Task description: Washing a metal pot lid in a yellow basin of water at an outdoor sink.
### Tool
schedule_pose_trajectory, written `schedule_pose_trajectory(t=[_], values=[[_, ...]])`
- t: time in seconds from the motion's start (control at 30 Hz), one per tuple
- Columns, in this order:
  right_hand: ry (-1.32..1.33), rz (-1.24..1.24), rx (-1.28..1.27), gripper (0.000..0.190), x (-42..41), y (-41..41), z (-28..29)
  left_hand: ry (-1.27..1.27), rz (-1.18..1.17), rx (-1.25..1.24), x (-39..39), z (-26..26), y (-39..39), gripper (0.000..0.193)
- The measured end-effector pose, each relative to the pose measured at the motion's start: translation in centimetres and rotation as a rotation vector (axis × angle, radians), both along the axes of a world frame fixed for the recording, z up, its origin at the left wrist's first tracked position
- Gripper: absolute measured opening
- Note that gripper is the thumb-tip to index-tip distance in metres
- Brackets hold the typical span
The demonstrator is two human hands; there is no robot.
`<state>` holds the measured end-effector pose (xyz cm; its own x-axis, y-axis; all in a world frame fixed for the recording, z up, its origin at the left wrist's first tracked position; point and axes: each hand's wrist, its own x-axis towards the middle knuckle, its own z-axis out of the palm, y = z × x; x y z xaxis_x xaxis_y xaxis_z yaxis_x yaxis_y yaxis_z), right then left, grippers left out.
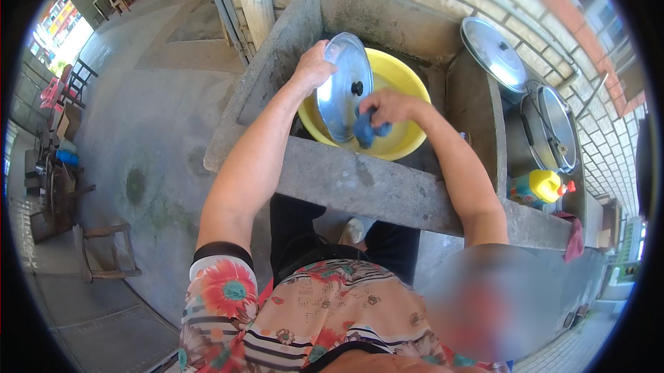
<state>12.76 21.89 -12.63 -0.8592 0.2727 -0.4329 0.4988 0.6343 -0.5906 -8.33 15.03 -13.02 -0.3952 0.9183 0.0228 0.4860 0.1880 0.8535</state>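
My left hand [314, 66] grips the rim of a round metal pot lid [343, 82] and holds it tilted on edge. The lid has a black knob at its centre, and its lower part is over a yellow plastic basin [415, 82]. A bunched blue cloth [367, 128] is in my right hand [386, 108], close to the lid's lower right side. The basin stands inside a concrete sink [363, 170] and holds cloudy water.
On the right side stand another metal lid [493, 54], a large metal pot [557, 124] and a yellow detergent bottle [542, 186]. A dark red cloth [574, 240] hangs over the sink's edge. Brick wall runs behind. A wooden stool frame [109, 252] is on the floor at left.
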Motion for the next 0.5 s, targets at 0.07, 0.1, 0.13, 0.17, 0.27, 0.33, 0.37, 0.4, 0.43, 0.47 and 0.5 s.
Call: schedule_pose_trajectory(t=[0.07, 0.1, 0.13, 0.17, 0.27, 0.33, 0.37, 0.4, 0.43, 0.47, 0.5], values=[[0.540, -0.045, -0.025, 0.033, 0.0, -0.3, 2.6, -0.039, -0.055, 0.088, 0.1, -0.6, 0.3, 0.051], [0.720, -0.112, 0.107, 0.032, -0.1, -0.8, 4.2, -0.042, -0.059, 0.084, 0.7, -0.3, 0.3, 0.051], [0.898, -0.181, 0.244, 0.031, -0.4, -1.3, 5.5, -0.129, -0.099, 0.115, 1.5, 0.4, 0.1, 0.043], [0.896, -0.189, 0.243, 0.031, -0.5, -1.6, 6.1, -0.216, -0.137, 0.144, 2.1, 0.8, 0.0, 0.037], [0.940, -0.202, 0.790, 0.034, -0.6, -1.0, 6.1, -0.125, -0.238, 0.164, 2.3, 0.3, 0.2, 0.030], [0.910, -0.254, 0.810, 0.037, 0.2, 0.5, 4.2, -0.179, -0.349, 0.213, 2.3, 0.4, 0.0, 0.032], [0.880, -0.299, 0.832, 0.039, 0.7, 1.4, 3.3, -0.233, -0.337, 0.178, 2.1, 0.8, 0.1, 0.034], [0.833, -0.340, 0.838, 0.043, 1.0, 2.3, 2.8, -0.286, -0.320, 0.144, 1.8, 1.0, -0.1, 0.036], [0.832, -0.343, 0.837, 0.043, 1.5, 3.1, 2.1, -0.286, -0.321, 0.142, 1.8, 1.0, -0.1, 0.036], [0.773, -0.440, 0.789, 0.044, 2.0, 3.8, 1.4, -0.295, -0.332, 0.141, 1.7, 1.0, 0.0, 0.037], [0.714, -0.535, 0.739, 0.045, 2.3, 4.2, 0.8, -0.303, -0.341, 0.139, 1.6, 1.0, 0.0, 0.039]])
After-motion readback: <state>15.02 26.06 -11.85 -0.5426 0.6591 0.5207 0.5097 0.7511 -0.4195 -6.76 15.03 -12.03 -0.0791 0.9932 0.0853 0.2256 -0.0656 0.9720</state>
